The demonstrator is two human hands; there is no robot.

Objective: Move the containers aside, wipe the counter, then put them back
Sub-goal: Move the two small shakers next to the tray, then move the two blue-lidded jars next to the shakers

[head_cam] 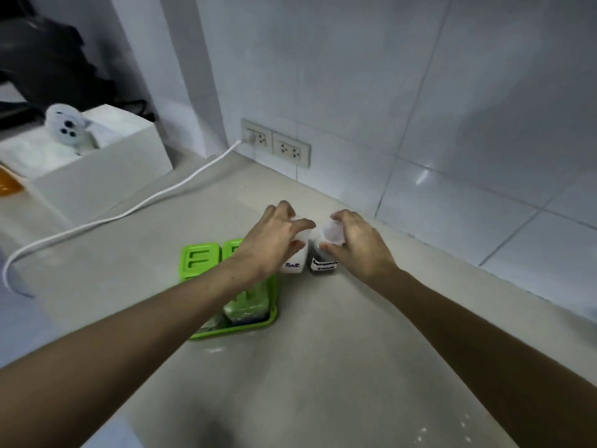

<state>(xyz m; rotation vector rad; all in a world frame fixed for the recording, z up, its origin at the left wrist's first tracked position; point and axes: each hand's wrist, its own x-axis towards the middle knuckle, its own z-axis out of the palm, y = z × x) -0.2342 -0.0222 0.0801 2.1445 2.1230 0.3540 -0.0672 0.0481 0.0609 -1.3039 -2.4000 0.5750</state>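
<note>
Nearest to me, the pale table (323, 367) is bare apart from a few white specks near its front edge, and both of my forearms reach out across it. Just beyond, on the left, the green tray (258, 324) holds its green-lidded tubs (199, 260), partly hidden under my left arm. Past that stand the two small jars I am after, side by side and almost touching: the white salt jar (294, 265) and the dark-filled jar (324, 266), whose label I cannot read.

My left hand (274, 240) sits over the top of the salt jar, fingers (302, 225) curled loosely round its upper part; whether they have closed on it I cannot tell. My right hand (358, 244) is cupped round the dark-filled jar at its pale cap (332, 232), thumb at the front, and it looks like a grip, though contact is blurred.

I judge both jars light, stiff plastic, smooth enough to slip if pinched only by the cap, which might also twist loose. I would take each lower, round the body below the cap, and lift straight up so neither knocks the other over.

Farther off, a white cable (129, 215) runs to the wall sockets (276, 142), beside a white box (106, 169).
</note>
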